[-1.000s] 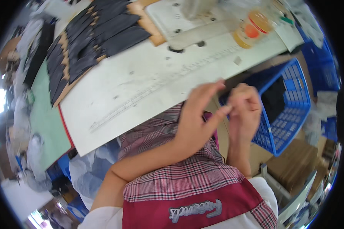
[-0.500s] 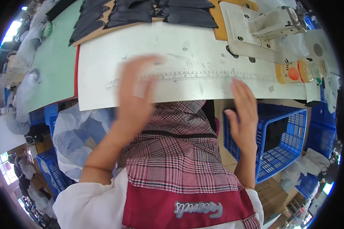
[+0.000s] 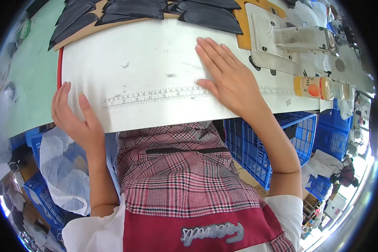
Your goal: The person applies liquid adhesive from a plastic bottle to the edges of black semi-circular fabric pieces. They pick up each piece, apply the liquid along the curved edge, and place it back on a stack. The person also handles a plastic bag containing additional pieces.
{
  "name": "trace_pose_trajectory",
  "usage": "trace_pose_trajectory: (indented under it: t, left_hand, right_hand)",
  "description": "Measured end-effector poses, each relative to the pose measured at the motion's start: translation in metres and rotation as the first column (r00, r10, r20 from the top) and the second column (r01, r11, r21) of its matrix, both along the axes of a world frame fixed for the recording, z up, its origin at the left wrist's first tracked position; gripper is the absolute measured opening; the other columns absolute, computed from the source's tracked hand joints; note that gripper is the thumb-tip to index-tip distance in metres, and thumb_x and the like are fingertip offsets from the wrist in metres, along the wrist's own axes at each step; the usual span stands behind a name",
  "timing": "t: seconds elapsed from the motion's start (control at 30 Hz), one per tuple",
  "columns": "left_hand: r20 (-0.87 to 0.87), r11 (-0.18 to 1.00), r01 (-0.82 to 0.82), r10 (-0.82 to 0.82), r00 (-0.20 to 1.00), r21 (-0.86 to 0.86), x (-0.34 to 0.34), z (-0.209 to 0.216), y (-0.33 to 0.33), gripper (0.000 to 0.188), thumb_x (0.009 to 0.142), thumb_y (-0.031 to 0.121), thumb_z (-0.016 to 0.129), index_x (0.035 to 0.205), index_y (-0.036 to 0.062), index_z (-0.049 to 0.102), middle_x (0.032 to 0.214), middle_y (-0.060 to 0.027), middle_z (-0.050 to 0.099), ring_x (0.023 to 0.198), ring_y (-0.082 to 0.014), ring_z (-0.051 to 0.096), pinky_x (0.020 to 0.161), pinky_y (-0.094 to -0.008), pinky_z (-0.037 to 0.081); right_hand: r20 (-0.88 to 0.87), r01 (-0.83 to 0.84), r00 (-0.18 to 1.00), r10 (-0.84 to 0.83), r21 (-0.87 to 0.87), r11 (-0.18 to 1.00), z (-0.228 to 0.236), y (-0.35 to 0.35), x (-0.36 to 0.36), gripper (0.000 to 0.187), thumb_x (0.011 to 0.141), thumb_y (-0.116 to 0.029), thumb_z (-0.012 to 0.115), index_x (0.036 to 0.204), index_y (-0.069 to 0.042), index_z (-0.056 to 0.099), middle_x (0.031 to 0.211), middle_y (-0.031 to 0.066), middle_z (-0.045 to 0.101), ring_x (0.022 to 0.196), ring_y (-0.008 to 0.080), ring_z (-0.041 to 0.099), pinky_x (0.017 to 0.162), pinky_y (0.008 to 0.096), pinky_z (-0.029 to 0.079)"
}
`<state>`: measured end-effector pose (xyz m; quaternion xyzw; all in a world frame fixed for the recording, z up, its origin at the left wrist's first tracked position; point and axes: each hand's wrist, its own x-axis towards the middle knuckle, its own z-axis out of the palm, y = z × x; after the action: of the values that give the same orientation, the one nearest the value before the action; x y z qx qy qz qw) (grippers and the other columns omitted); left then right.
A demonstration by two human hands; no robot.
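Note:
My right hand [image 3: 231, 80] is over the white tabletop [image 3: 143, 59], palm down with fingers stretched out, and holds nothing. It covers part of the printed ruler scale [image 3: 159, 95] along the table. At the table's left front corner is my left hand [image 3: 77, 117], empty, its fingers apart near the red edge strip [image 3: 59, 67]. Beyond both hands, dark leaf-shaped pieces [image 3: 210, 17] lie overlapping in rows on a tan board [image 3: 77, 38]. The right fingertips are a little short of the nearest piece.
Sewing machine [image 3: 302, 38] at the back right; an orange-labelled bottle [image 3: 313, 87] lies on its side near the right edge. Blue crates [image 3: 250, 155] stand below the table at right. A clear plastic bag [image 3: 65, 168] hangs at left, beside a green surface [image 3: 33, 80].
My right hand has moved left and forward over the tabletop. The left hand has gone left, off the middle of the table to its corner. The view has shifted slightly.

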<state>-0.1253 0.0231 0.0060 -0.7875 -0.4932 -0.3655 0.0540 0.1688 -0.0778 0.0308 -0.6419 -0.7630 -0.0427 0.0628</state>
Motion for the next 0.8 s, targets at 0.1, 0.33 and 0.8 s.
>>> trace_pose_trajectory:
  t: [0.1,0.33,0.8]
  left_hand:
    - [-0.009,1.0,0.004,-0.004,1.0,-0.021,-0.005,-0.003,0.003,0.028,0.089,0.012,0.053,0.114,-0.0003,0.058,0.119,-0.0142,0.058,0.117,-0.0312,0.047,0.101,-0.0417,0.031]
    - [-0.021,1.0,-0.003,0.003,1.0,-0.006,-0.001,0.011,-0.013,0.022,0.086,0.009,0.054,0.106,-0.0004,0.059,0.115,-0.0141,0.059,0.117,-0.0336,0.047,0.102,-0.0452,0.029]
    - [0.428,0.784,0.53,-0.378,0.821,-0.323,0.039,0.015,-0.013,0.03,0.083,0.006,0.053,0.112,-0.003,0.05,0.114,-0.0198,0.052,0.11,-0.0362,0.044,0.099,-0.0451,0.03]
  right_hand:
    - [-0.068,0.003,0.998,-0.008,-0.078,0.997,0.01,-0.012,-0.004,0.064,0.084,-0.036,0.057,0.132,0.003,0.041,0.141,0.0134,0.04,0.131,0.0258,0.037,0.109,0.0359,0.032]
    - [-0.076,0.034,0.996,-0.057,-0.28,0.959,0.035,-0.052,-0.008,0.067,0.083,-0.036,0.058,0.133,0.005,0.039,0.141,0.0166,0.039,0.131,0.0273,0.038,0.108,0.0359,0.032]
    - [-0.206,-0.076,0.978,0.027,-0.233,0.969,0.022,-0.076,-0.002,0.073,0.091,-0.047,0.046,0.141,0.003,0.026,0.148,0.0164,0.027,0.138,0.0276,0.025,0.111,0.0402,0.025]
